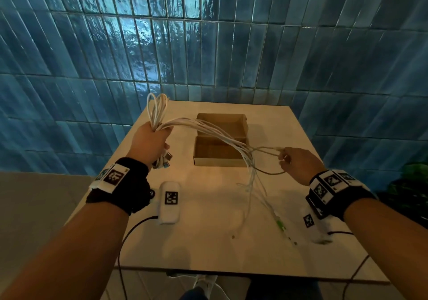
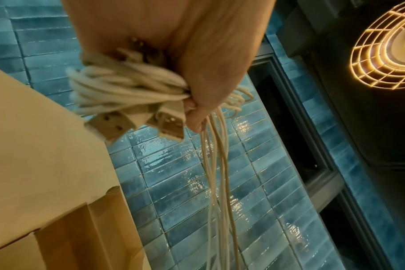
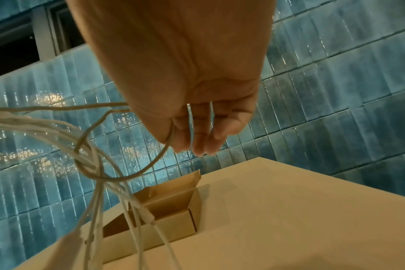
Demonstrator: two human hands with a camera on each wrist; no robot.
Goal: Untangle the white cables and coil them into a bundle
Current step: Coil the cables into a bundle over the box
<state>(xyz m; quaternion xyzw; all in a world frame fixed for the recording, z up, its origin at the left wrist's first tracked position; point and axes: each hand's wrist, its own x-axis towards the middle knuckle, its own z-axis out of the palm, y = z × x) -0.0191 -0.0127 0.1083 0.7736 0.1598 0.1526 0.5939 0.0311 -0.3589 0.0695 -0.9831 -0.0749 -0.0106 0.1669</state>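
**Between my two hands: cable run slopes from high left to low right**

Nearest me, loose cable tails (image 1: 254, 193) trail down onto the counter (image 1: 208, 241), one ending in a green plug (image 1: 280, 225). My right hand (image 1: 298, 164) sits low and right, fingers lightly curled, pinching a single strand loop (image 1: 269, 160) that wraps round the hanging strands; wrist view shows the strand (image 3: 150, 164) passing behind my fingers (image 3: 204, 131). My left hand (image 1: 151, 141) is higher and further left, fisted tight round the white cables (image 1: 208, 128), coiled loops (image 1: 157, 107) standing above the fist and USB plugs (image 1: 165, 159) hanging below; left wrist view confirms plugs (image 2: 169, 126) and coil (image 2: 123, 87) bunched in that grip.

Long axis of the bunch runs left grip to right grip, sagging over the open cardboard box (image 1: 220, 146). The tangle sits nearer my right hand, so I judge that hand should work the loop free while the left holds.

Counter is pale and plain. Blue tiled wall (image 1: 208, 33) behind; a caged lamp (image 2: 386, 54) shows in the left wrist view.
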